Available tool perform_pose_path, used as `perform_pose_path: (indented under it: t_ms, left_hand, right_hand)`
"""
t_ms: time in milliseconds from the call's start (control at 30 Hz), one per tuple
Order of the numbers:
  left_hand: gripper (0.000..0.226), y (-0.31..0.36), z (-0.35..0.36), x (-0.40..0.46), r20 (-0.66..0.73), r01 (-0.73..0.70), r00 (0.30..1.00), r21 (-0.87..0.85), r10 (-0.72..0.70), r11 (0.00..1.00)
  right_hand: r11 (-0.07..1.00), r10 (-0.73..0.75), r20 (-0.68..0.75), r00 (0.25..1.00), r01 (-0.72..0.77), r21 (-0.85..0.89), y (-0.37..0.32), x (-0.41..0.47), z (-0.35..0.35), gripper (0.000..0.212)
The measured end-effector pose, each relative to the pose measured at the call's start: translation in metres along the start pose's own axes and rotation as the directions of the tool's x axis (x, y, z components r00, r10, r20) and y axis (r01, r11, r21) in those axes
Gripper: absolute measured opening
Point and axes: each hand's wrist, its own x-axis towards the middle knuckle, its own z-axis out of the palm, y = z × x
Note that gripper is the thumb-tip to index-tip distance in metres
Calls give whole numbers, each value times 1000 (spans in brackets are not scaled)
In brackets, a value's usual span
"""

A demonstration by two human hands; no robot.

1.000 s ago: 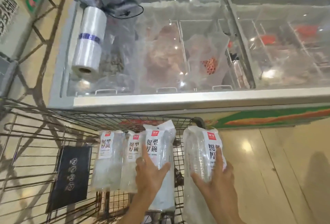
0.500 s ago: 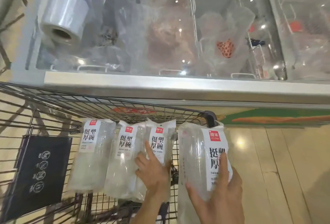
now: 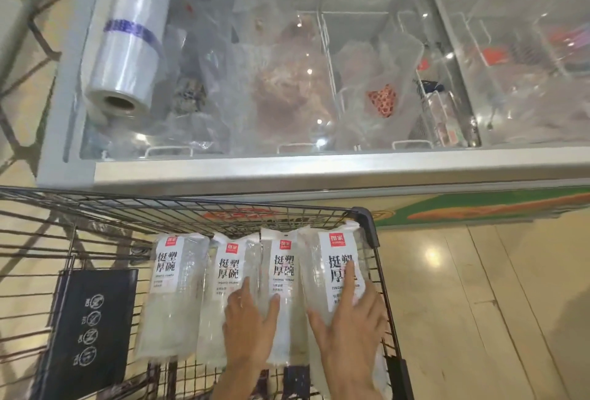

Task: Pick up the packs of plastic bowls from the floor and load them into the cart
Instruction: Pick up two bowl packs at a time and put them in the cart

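Clear plastic wraps four packs of bowls that now lie side by side in the wire cart, tops toward its far edge. The change: the fourth pack, half a second ago held upright just outside the cart's right edge, is now inside, laid against the right wall beside the third pack. The right hand lies flat on it, fingers spread and fairly straight, pressing rather than gripping; the left hand rests likewise with fingers splayed across the second pack and the third. The first pack lies untouched at the left of the row. In my judgement this pack is effectively loaded and only release remains. Not verifiable: whether more packs remain on the floor, since the floor shown at right is bare and the rest is out of frame. The near ends of the packs and the cart's near edge are cut off or covered by the forearms. A dark placard inside the cart bears symbols too small to read.
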Motion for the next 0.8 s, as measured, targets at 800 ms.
perform_pose_path:
  t_ms: [800]
  left_hand:
    - [55,-48,-6,-2,22,-144,989,-112,148,983]
  right_hand:
    - [987,106,128,986,-89,-133,-6,59,94,125]
